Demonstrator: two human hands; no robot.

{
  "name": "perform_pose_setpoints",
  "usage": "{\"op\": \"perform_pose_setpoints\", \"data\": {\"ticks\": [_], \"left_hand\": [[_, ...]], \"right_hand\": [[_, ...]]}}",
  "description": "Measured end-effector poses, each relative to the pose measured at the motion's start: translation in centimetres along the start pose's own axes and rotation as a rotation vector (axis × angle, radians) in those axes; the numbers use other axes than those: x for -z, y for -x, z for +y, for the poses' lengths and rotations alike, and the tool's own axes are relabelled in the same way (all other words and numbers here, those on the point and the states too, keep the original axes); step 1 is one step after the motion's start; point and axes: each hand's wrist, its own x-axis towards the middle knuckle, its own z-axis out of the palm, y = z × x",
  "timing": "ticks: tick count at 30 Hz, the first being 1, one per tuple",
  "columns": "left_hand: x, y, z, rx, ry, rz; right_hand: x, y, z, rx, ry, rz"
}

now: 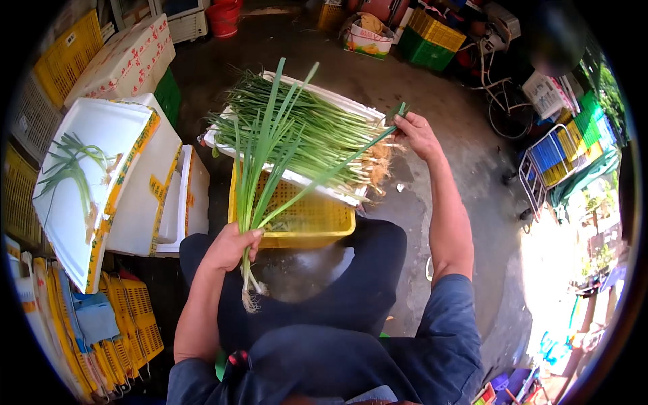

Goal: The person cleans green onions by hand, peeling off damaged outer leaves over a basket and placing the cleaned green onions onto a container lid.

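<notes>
My left hand (231,247) is closed around the lower stems of a small bunch of green garlic (251,182). Its rooted white ends hang below my fist and its long flat leaves point up and away. One long leaf (331,172) stretches from this bunch to the right, where my right hand (417,136) pinches its tip. Between my arms, a large pile of similar stalks (297,121) lies on a white foam tray (347,108), roots towards the right. The tray rests over a yellow plastic crate (304,237) in front of my knees.
On the left, a foam lid (71,223) bearing a few loose stalks (81,169) leans on white foam boxes (138,202). Yellow crates (138,314) stand nearer. A red bucket (223,19), a fruit carton (368,39) and a cart (548,158) are farther off on wet floor.
</notes>
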Motion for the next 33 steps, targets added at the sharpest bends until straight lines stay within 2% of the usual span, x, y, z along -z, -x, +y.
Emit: {"op": "perform_pose_setpoints", "data": {"ticks": [2, 4, 6, 8, 10, 11, 13, 14, 16, 17, 19, 22, 24, 26, 32, 33], "left_hand": [[0.5, 0.4, -0.3, 0.042, -0.018, 0.012], [1.9, 0.3, -0.4, 0.043, 0.095, 0.020], [1.7, 0.3, -0.1, 0.003, 0.210, 0.064], [1.4, -0.4, 0.4, -0.119, 0.259, 0.056], [0.7, 0.1, 2.7, -0.107, 0.328, 0.084], [0.3, 0.8, 3.9, -0.108, 0.373, 0.096], [0.8, 1.3, 5.9, -0.170, 0.414, 0.098], [1.0, 1.7, 6.2, -0.208, 0.428, 0.086], [1.3, 3.3, 8.2, -0.253, 0.393, 0.109], [1.8, 3.7, 8.3, -0.279, 0.416, 0.097], [2.7, 3.6, 8.7, -0.318, 0.392, 0.099], [2.9, 4.3, 7.8, -0.348, 0.340, 0.120], [2.5, 4.3, 6.9, -0.332, 0.319, 0.151], [2.7, 4.1, 6.1, -0.349, 0.300, 0.124], [2.1, 4.5, 4.5, -0.314, 0.276, 0.100], [2.0, 4.3, 4.3, -0.318, 0.263, 0.088]], "right_hand": [[4.2, -0.5, -0.1, 0.070, -0.034, 0.127], [7.1, 0.4, -2.1, 0.047, 0.280, 0.234], [6.5, 1.3, -2.7, 0.091, 0.368, 0.155], [2.0, 2.7, -3.4, 0.136, 0.433, 0.061], [-3.6, 3.8, -1.1, 0.203, 0.426, -0.007], [-7.6, 5.8, -2.8, 0.206, 0.410, -0.070], [-12.9, 6.6, 1.2, 0.277, 0.467, -0.188], [-15.5, 7.0, 2.5, 0.261, 0.406, -0.296], [-19.8, 6.2, 7.4, 0.179, 0.491, -0.383], [-21.5, 6.1, 9.7, 0.302, 0.506, -0.359], [-23.8, 5.5, 12.9, 0.311, 0.614, -0.428], [-25.8, 5.1, 15.2, 0.274, 0.667, -0.401], [-27.8, 6.6, 14.6, 0.269, 0.518, -0.432], [-30.0, 7.5, 14.9, 0.180, 0.507, -0.496], [-30.6, 5.8, 15.7, 0.213, 0.876, -0.467], [-29.8, 4.8, 14.2, 0.325, 0.877, -0.370]]}}
